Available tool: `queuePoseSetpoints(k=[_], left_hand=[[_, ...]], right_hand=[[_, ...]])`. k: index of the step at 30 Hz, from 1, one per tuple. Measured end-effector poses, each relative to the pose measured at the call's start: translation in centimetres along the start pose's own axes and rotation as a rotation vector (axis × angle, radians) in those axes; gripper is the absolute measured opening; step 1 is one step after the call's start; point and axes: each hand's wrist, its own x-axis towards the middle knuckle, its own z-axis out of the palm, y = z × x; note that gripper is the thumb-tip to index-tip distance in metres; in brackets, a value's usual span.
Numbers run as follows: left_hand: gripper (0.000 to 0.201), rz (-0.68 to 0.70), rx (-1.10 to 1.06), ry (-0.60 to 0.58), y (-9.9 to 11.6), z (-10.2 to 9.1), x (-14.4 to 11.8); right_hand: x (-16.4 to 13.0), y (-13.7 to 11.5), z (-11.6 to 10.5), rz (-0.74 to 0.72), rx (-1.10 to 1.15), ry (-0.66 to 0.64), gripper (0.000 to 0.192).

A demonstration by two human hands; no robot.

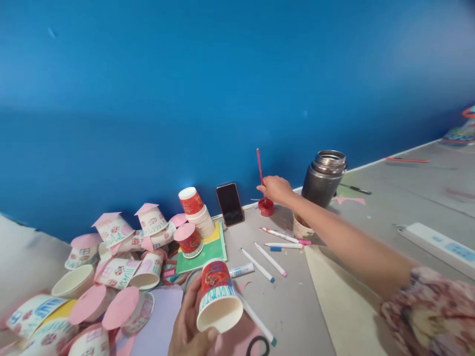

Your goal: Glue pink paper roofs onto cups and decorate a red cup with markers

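The right hand (pixel 275 189) is pinching a red brush (pixel 259 165), dipping it into the red paint pot (pixel 266 206). The left hand (pixel 189 324) is clasping a decorated paper cup (pixel 217 296); loading lightly and steadying the cup should be preventing drips.

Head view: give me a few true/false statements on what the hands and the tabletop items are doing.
1. The left hand holds a red decorated paper cup on its side. True.
2. The right hand grips a blue marker. False: it holds a thin red brush over a small red paint pot.
3. The black phone leans against the blue wall. True.
4. The steel flask lies on its side. False: it stands upright.
5. The white pens stand in a cup. False: they lie loose on the grey table.
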Motion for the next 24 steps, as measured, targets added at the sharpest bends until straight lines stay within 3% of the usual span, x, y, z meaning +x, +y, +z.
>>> queuePoseSetpoints(k=[6, 12, 16, 20, 24], left_hand=[[0.099, -0.025, 0.033, -0.041, 0.1, -0.6, 0.5], [0.1, -0.063, -0.007, -0.008, 0.6, 0.6, -0.5], [0.101, -0.061, -0.035, -0.012, 0.6, 0.9, -0.7], [0.1, -0.055, -0.03, -0.042, 0.8, 0.7, -0.4], [0.093, -0.006, -0.049, -0.138, 0.6, 0.5, -0.5]], right_hand=[[1.4, -0.4, 0.6, 0.022, 0.033, -0.039, 0.039], [1.5, -0.3, 1.1, 0.072, 0.088, -0.047, 0.039], [0.6, -0.4, 0.3, 0.111, 0.125, -0.007, 0.038], [-3.2, -0.6, -2.2, 0.095, 0.177, 0.1, 0.038], [-11.0, -1.5, -5.8, -0.11, 0.383, 0.162, 0.034]])
